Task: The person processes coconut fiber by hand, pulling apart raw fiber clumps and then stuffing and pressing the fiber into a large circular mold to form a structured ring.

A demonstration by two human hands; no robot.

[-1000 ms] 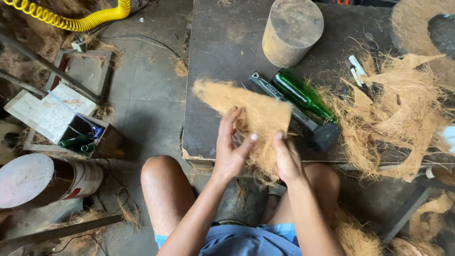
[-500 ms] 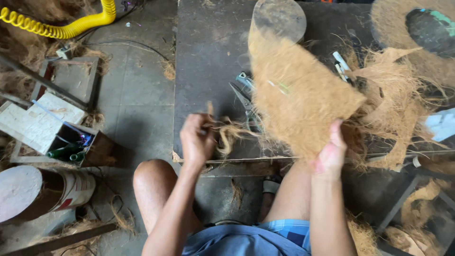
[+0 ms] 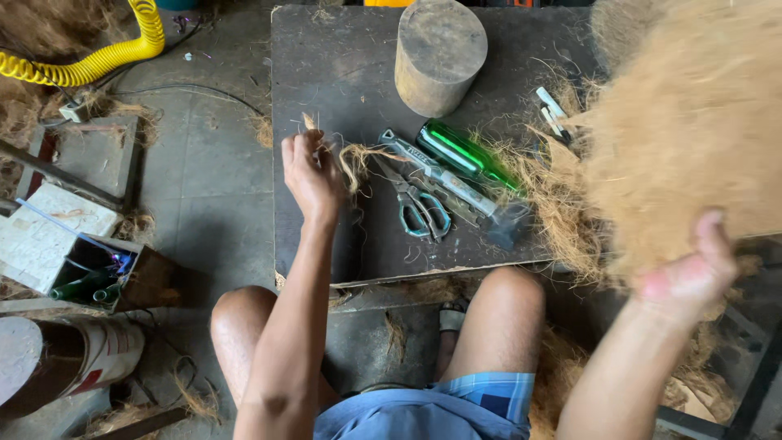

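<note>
My left hand point(image 3: 309, 173) is closed on a small tuft of coconut fibre strands point(image 3: 357, 157) over the dark work board point(image 3: 342, 73). My right hand point(image 3: 692, 269) grips the lower edge of a large brown sheet of coconut fibre point(image 3: 692, 122), lifted at the right, blurred and close to the camera. Between the hands, on the board, lie scissors with teal handles point(image 3: 419, 208), a hammer point(image 3: 464, 191) and a green glass bottle point(image 3: 468, 155).
A round wooden block point(image 3: 440, 53) stands at the back of the board. Loose fibre point(image 3: 554, 204) is piled at the right. On the floor at left are a yellow coiled hose point(image 3: 98, 57), a small box with bottles point(image 3: 90, 281) and a tin can point(image 3: 57, 358).
My right hand has swung the fibre sheet further right and closer to the camera. My left hand has pulled a tuft of strands off to the left, uncovering the scissors, hammer and bottle.
</note>
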